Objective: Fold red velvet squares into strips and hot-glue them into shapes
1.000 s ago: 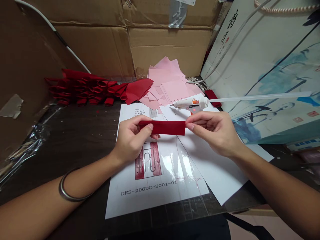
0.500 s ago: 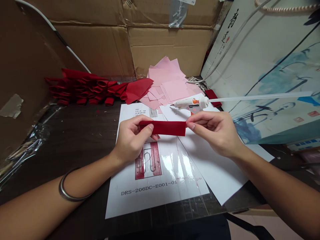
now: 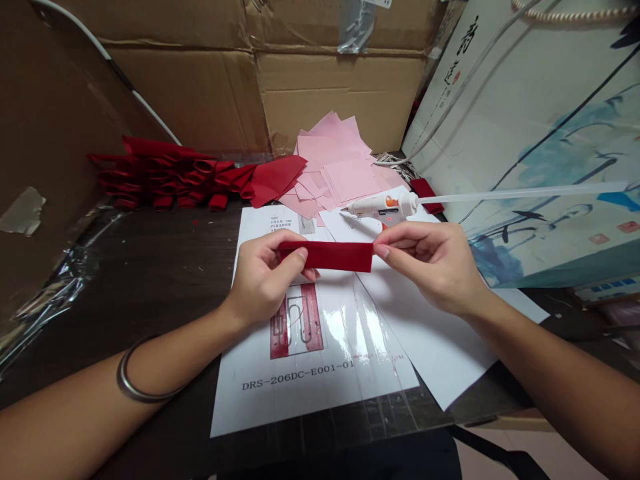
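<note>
A narrow strip of dark red fabric stretches between my two hands, just above the papers. My left hand pinches its left end between thumb and fingers, and my right hand pinches its right end. Just beyond the strip, a white hot glue gun with an orange trigger lies on the white sheets, a long glue stick reaching right from its back. A laminated instruction sheet with a red sample picture lies under my left wrist.
A row of folded red fabric pieces lies at the back left, beside a heap of pink paper squares. Cardboard forms the back wall, and a printed paper bag stands at right. Crinkled plastic lies along the dark table's left side.
</note>
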Demonstrator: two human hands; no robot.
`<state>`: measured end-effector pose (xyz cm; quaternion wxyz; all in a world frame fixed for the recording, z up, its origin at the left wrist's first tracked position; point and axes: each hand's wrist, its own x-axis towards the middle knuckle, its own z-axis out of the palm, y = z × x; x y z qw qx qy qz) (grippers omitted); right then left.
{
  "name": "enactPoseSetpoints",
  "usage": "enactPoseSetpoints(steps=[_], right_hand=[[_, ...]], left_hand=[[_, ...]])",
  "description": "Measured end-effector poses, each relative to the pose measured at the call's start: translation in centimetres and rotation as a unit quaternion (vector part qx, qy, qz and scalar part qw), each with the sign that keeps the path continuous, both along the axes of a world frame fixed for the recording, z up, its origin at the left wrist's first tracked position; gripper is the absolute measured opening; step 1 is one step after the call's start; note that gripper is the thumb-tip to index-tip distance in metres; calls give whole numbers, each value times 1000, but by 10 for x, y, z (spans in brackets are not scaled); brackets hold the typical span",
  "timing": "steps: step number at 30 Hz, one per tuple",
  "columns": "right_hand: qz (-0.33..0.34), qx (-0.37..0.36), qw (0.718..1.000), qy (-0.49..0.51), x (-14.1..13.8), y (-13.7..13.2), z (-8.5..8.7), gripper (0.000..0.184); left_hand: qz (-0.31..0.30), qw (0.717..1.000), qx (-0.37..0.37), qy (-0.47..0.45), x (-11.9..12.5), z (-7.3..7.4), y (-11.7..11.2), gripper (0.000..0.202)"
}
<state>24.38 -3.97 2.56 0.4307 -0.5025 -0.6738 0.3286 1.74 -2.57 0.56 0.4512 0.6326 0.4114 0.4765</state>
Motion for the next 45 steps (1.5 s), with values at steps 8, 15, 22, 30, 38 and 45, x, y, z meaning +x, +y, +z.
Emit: enactPoseSetpoints(steps=[8, 15, 22, 30, 38, 45], right_hand=[[5, 2, 1000, -2, 1, 0, 0, 9], [5, 4, 1000, -4, 2, 1, -2, 7], [12, -24, 1000, -3, 1, 2, 0, 8], [-35, 3, 999, 4, -1, 5, -5, 14], [6, -111, 981, 159, -10, 3, -5, 18], [-36, -94, 977, 188, -11, 5, -10, 15]], left_hand=[[7, 1000, -1, 7, 0, 0, 0, 11], [-2, 1000, 7, -3, 0, 0, 1, 10], [9, 1000, -5, -9, 1, -1, 1, 9], [35, 999, -5, -2, 2, 0, 3, 11], [-32, 996, -71, -43, 4, 0, 2, 19], [-53, 996, -70, -26, 5, 1, 1, 20]])
